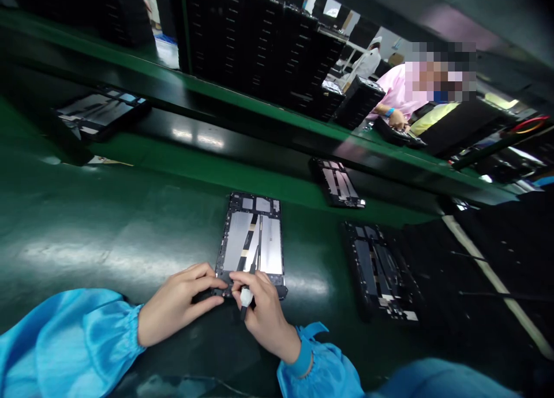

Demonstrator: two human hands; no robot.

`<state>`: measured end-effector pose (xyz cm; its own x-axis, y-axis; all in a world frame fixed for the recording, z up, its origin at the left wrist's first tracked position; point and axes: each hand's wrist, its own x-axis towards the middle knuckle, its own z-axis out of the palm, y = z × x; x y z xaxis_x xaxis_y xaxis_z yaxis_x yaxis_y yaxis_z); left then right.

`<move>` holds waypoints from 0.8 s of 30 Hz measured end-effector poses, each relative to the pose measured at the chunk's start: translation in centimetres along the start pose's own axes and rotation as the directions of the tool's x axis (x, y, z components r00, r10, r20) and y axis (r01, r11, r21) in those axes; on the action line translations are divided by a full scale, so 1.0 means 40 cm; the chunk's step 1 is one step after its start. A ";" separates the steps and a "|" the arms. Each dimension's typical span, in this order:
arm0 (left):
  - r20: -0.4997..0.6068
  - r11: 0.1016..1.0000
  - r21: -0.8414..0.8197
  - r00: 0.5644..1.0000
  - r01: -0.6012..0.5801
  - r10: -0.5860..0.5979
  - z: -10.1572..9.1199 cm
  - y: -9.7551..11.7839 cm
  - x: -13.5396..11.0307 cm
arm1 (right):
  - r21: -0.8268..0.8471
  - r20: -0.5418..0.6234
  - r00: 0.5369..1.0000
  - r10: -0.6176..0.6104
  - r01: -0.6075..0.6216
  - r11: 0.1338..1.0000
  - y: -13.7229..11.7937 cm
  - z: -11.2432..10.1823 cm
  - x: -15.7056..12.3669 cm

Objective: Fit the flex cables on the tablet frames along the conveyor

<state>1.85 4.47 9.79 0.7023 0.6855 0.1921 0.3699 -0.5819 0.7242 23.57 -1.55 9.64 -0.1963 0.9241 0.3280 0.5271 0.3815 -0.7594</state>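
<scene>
Under the right hand (267, 318), the flat device (271, 248) partly hidden.

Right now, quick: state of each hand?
Left hand: at the opened device's near left corner; whether it grips cannot be told.
Right hand: closed, holding a small black-and-white tool.
</scene>
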 end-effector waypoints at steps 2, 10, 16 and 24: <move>0.026 0.999 -0.028 0.999 0.040 -0.040 0.010 -0.001 0.005 | -0.001 0.005 1.000 0.001 -0.001 1.000 -0.001 -0.001 0.000; 0.009 0.976 0.200 0.996 -0.091 0.091 0.011 0.009 0.006 | -0.020 0.028 1.000 0.001 0.000 1.000 -0.010 -0.005 0.006; 0.048 0.713 0.612 0.915 -0.343 0.400 0.009 -0.006 -0.035 | -0.073 0.035 0.999 -0.017 0.020 0.997 -0.008 0.000 0.000; 0.073 0.771 0.550 0.938 -0.320 0.338 0.000 -0.035 -0.060 | -0.080 0.033 0.999 -0.005 0.007 0.997 -0.007 0.001 0.001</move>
<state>-0.35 3.64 8.32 0.8285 0.4147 0.3763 0.3949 -0.9091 0.1324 23.40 -1.62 9.84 -0.2258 0.9225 0.3130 0.5903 0.3851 -0.7094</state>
